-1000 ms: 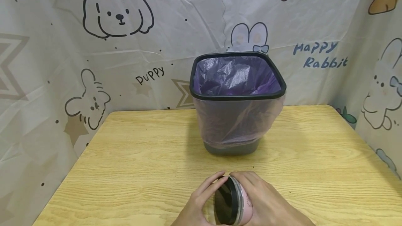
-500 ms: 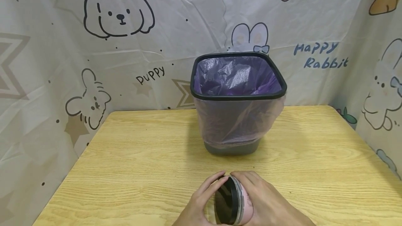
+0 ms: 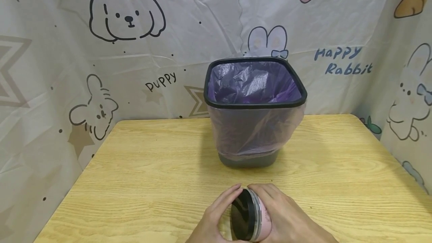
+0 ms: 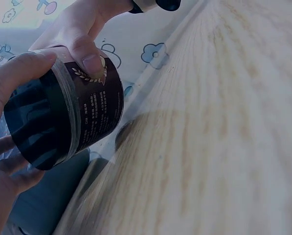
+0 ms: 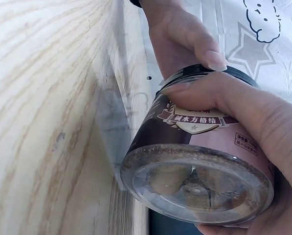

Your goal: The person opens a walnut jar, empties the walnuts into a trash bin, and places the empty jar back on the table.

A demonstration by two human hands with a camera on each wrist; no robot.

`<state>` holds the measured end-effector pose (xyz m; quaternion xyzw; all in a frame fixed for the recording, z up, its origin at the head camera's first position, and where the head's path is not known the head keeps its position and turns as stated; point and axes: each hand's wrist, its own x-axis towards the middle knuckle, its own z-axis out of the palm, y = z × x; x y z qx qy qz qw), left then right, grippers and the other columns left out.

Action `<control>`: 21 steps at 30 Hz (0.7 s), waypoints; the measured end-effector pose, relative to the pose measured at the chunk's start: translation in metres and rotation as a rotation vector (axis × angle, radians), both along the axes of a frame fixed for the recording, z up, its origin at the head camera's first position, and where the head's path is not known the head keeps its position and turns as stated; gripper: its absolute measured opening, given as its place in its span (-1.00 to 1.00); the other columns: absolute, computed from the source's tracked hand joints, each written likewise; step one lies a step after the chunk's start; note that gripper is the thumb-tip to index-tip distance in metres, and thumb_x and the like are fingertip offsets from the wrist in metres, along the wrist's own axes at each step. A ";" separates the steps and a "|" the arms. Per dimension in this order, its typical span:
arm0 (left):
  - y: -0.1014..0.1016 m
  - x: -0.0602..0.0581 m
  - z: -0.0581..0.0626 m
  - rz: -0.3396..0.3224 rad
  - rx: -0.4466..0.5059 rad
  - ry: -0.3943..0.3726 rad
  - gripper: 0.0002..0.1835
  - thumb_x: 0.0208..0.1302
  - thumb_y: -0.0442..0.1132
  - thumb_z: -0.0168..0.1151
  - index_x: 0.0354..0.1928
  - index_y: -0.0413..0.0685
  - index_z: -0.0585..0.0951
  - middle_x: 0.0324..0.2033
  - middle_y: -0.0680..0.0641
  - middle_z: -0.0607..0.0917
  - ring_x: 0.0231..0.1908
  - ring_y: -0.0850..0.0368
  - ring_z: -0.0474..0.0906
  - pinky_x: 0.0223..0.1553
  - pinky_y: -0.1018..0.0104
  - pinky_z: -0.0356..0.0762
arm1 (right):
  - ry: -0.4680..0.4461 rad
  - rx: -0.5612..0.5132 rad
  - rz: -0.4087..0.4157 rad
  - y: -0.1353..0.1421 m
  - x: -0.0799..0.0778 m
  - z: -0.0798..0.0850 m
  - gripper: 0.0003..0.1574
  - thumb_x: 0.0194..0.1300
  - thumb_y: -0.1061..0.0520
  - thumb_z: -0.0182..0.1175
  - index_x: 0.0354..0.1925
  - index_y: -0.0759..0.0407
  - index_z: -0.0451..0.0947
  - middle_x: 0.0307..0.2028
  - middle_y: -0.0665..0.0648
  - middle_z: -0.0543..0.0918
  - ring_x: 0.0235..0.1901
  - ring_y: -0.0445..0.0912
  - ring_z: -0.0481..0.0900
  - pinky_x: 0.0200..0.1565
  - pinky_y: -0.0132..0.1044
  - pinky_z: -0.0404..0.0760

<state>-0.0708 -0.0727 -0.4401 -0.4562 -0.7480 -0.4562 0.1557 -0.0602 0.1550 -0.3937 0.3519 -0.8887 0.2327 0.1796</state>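
Note:
Near the table's front edge in the head view, a round plastic jar (image 3: 264,220) is tipped on its side, its black lid (image 3: 241,215) facing left. My left hand (image 3: 212,220) grips that lid, thumb and fingers spread around its rim. Around the jar's body curls my right hand (image 3: 290,216), its thumb pressing the label in the left wrist view. The label (image 5: 194,117) is pink and dark brown with printed characters. Through the clear base (image 5: 199,186), the right wrist view shows brown pieces inside. The jar is held just over the wood, its lid on.
A grey trash bin (image 3: 253,104) with a black rim and a purple liner bag (image 3: 256,130) stands behind the hands on the wooden table (image 3: 152,160). A white cloth (image 3: 195,6) with cartoon drawings hangs around the back and sides.
The left hand's fingers have shifted slightly on the lid and lie closer together at its far edge. The jar and the right hand stay nearly in place.

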 end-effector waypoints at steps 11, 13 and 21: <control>-0.001 -0.001 0.001 -0.021 -0.010 0.020 0.01 -0.03 0.08 0.51 0.39 -0.22 0.26 0.35 -0.24 0.29 0.29 -0.10 0.32 0.20 0.12 0.41 | -0.022 0.011 0.002 -0.003 0.000 0.000 0.22 -0.24 -0.58 0.36 0.19 0.16 0.42 0.06 -0.10 0.52 0.02 -0.12 0.51 -0.05 -0.09 0.60; 0.000 0.000 0.001 -0.007 -0.006 0.013 -0.03 0.03 0.12 0.45 0.40 -0.21 0.26 0.35 -0.23 0.29 0.28 -0.10 0.32 0.19 0.11 0.41 | -0.010 0.009 0.003 -0.004 0.000 0.000 0.21 -0.25 -0.58 0.37 0.18 0.16 0.43 0.05 -0.10 0.52 0.01 -0.12 0.51 -0.04 -0.09 0.60; -0.002 -0.002 0.001 -0.057 0.006 -0.003 0.04 0.04 0.27 0.35 0.42 -0.21 0.21 0.40 -0.25 0.18 0.34 -0.14 0.22 0.20 0.04 0.39 | -0.003 -0.007 0.003 -0.003 -0.001 0.000 0.22 -0.29 -0.52 0.45 0.20 0.14 0.41 0.05 -0.13 0.53 0.01 -0.14 0.51 -0.06 -0.11 0.60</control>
